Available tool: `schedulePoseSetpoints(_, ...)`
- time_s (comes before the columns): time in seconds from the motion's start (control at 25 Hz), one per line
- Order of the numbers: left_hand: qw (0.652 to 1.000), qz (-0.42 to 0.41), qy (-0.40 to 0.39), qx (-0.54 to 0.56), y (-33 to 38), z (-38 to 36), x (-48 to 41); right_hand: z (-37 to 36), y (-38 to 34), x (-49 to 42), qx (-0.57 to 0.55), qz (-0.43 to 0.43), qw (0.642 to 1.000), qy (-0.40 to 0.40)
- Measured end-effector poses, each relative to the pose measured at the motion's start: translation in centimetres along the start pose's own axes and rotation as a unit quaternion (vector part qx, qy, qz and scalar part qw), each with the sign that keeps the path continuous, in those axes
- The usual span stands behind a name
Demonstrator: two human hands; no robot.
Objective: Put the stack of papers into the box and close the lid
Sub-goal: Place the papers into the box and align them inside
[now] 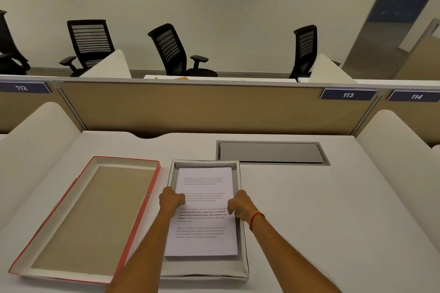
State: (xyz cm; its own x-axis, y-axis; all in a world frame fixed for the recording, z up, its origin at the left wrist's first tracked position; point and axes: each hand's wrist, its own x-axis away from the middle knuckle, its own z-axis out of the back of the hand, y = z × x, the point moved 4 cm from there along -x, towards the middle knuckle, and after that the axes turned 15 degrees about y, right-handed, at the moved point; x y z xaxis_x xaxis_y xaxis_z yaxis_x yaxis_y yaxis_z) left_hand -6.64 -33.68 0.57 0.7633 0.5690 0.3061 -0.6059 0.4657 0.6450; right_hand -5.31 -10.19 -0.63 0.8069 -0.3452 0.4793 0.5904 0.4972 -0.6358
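Note:
A white stack of papers with printed text lies inside the shallow grey-white box in the middle of the desk. My left hand grips the stack's left edge and my right hand grips its right edge, both with fingers curled over the paper. The box's lid, red-edged with a brown inside, lies upside down on the desk to the left of the box.
A grey metal cable hatch is set into the desk behind and right of the box. White side dividers flank the desk and a tan partition stands at the back. Black office chairs are beyond it.

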Motion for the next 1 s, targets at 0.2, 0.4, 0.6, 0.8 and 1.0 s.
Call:
schedulePoseSetpoints(0.2, 1.0, -0.001, 0.005, -0.013, 0.0, -0.1, -0.2, 0.1, 0.2, -0.1, 0.0, -0.014, 1.0, -0.009)
schedulePoseSetpoints(0.4, 1.0, 0.001, 0.002, -0.006, 0.1, 0.0, -0.1, 0.3, 0.1, 0.3, 0.015, -0.008, 1.0, -0.012)
schedulePoseSetpoints(0.6, 0.997, -0.058, -0.002, -0.045, 0.8, 0.3, 0.7, 0.4, -0.6, 0.9, 0.01, 0.016, 1.0, -0.019)
schedulePoseSetpoints(0.8, 0.991, -0.13, 0.012, -0.002, 3.4, 1.3, 2.5, 1.0, -3.2, 0.2, 0.055, 0.053, 0.997, 0.016)
schedulePoseSetpoints(1.0, 0.962, 0.116, -0.131, 0.211, 1.2, 0.9, 6.7, 2.1, -7.5, -1.3, 0.086, 0.171, 0.98, 0.053)
